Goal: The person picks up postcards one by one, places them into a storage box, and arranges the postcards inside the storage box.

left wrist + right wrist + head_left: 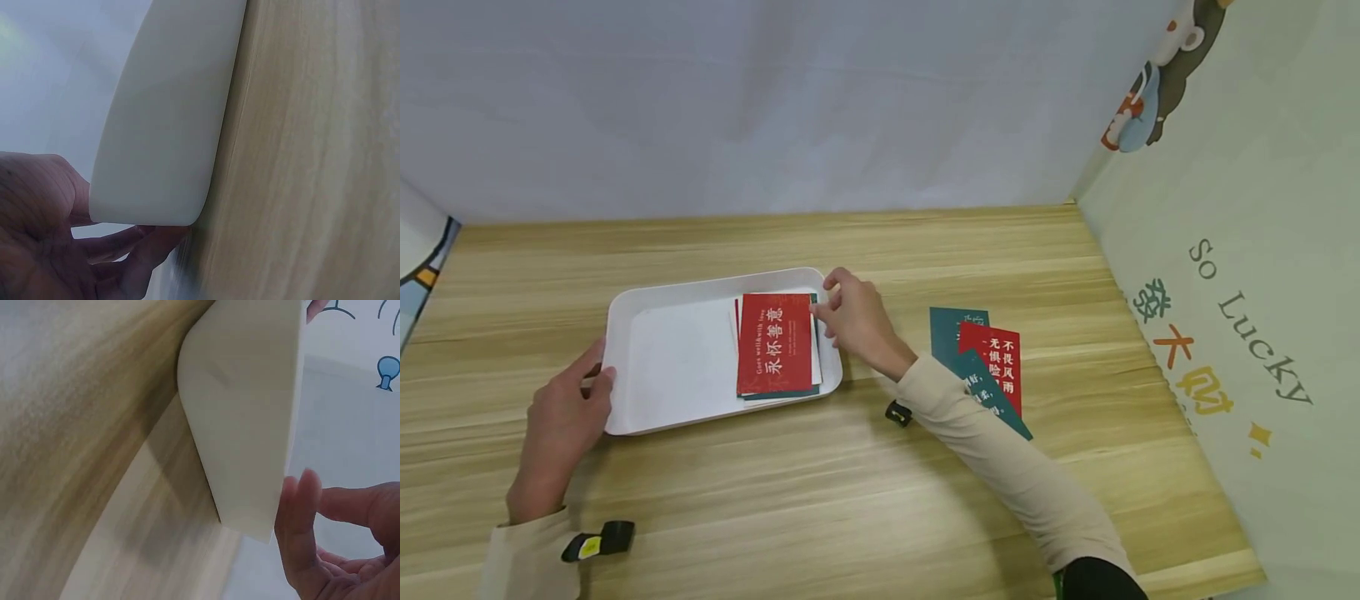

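A white rectangular tray (677, 350) lies on the wooden table. In its right part is a stack of cards with a red card (775, 346) bearing white writing on top. Edges of green and white cards show beneath. My left hand (568, 408) holds the tray's left end, thumb at the rim and fingers against the outer wall (162, 125). At the opposite end, my right hand (861, 321) grips the rim, with the thumb inside beside the stack and bent fingers (297, 519) outside. The stack hides whatever the thumb's tip may touch.
Right of the tray, partly behind the right sleeve, lie a red card (1007, 358) and two green cards, overlapping. A small black clip-like object (898, 413) is beside that sleeve. A pale cloth wall (760, 125) stands behind the table, and a printed wall (1247, 333) borders the right.
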`<state>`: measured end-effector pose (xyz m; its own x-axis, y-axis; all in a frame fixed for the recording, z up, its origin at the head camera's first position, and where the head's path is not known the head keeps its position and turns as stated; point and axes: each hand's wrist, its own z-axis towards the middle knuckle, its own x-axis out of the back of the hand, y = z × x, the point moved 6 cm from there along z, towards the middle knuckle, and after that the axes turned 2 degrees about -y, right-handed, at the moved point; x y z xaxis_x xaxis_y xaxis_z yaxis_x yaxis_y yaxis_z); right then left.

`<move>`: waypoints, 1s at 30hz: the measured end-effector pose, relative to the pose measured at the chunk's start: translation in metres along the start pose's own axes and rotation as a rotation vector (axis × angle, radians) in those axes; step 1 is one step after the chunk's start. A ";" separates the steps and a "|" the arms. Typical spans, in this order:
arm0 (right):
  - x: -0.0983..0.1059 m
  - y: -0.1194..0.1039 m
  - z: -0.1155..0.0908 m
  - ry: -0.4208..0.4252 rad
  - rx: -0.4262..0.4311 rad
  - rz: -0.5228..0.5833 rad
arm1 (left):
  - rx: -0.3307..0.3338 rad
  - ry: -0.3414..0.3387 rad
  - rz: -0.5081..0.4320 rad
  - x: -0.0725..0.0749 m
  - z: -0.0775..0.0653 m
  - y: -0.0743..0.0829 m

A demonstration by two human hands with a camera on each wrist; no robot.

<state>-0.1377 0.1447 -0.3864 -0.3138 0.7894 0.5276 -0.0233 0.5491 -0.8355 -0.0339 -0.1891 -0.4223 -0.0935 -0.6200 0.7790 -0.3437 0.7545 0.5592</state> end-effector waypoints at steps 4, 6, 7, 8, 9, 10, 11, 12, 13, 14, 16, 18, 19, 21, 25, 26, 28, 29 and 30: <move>0.003 0.005 -0.013 0.042 0.038 -0.127 | 0.000 0.012 -0.018 -0.010 -0.009 -0.010; 0.006 0.010 -0.020 0.056 0.050 -0.166 | 0.009 0.015 -0.027 -0.014 -0.014 -0.015; 0.008 0.013 -0.025 0.058 0.051 -0.176 | 0.015 0.016 -0.032 -0.017 -0.017 -0.018; 0.010 0.017 -0.029 0.057 0.047 -0.183 | 0.020 0.016 -0.037 -0.019 -0.019 -0.020; 0.013 0.022 -0.033 0.054 0.039 -0.190 | 0.024 0.018 -0.041 -0.021 -0.022 -0.023; 0.016 0.026 -0.038 0.052 0.030 -0.201 | 0.026 0.020 -0.045 -0.023 -0.024 -0.025; 0.019 0.032 -0.042 0.047 0.016 -0.212 | 0.028 0.023 -0.050 -0.026 -0.026 -0.027; 0.023 0.037 -0.046 0.044 0.002 -0.221 | 0.027 0.025 -0.055 -0.028 -0.029 -0.029; 0.028 0.044 -0.050 0.042 -0.011 -0.232 | 0.025 0.028 -0.058 -0.030 -0.031 -0.031; 0.033 0.050 -0.055 0.038 -0.025 -0.242 | 0.024 0.030 -0.062 -0.032 -0.033 -0.034; 0.045 0.061 -0.061 0.031 -0.053 -0.253 | 0.023 0.032 -0.068 -0.035 -0.035 -0.037; 0.058 0.071 -0.067 0.029 -0.082 -0.276 | 0.021 0.031 -0.072 -0.036 -0.035 -0.038; 0.064 0.076 -0.071 0.031 -0.100 -0.287 | 0.019 0.033 -0.073 -0.036 -0.034 -0.038; 0.076 0.086 -0.077 0.035 -0.132 -0.320 | 0.011 0.037 -0.077 -0.037 -0.033 -0.039; 0.099 0.100 -0.091 0.053 -0.188 -0.370 | 0.003 0.043 -0.082 -0.037 -0.033 -0.039; 0.104 0.104 -0.094 0.057 -0.202 -0.376 | 0.003 0.042 -0.083 -0.037 -0.034 -0.039; 0.113 0.111 -0.101 0.063 -0.234 -0.373 | 0.004 0.043 -0.086 -0.037 -0.034 -0.040; 0.117 0.115 -0.104 0.066 -0.252 -0.366 | 0.004 0.043 -0.086 -0.037 -0.034 -0.040; 0.120 0.119 -0.107 0.065 -0.269 -0.361 | 0.004 0.044 -0.085 -0.037 -0.034 -0.040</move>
<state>-0.0762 0.3343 -0.4061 -0.2707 0.5452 0.7934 0.1300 0.8373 -0.5310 0.0146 -0.1894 -0.4636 -0.0230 -0.6716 0.7405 -0.3521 0.6987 0.6228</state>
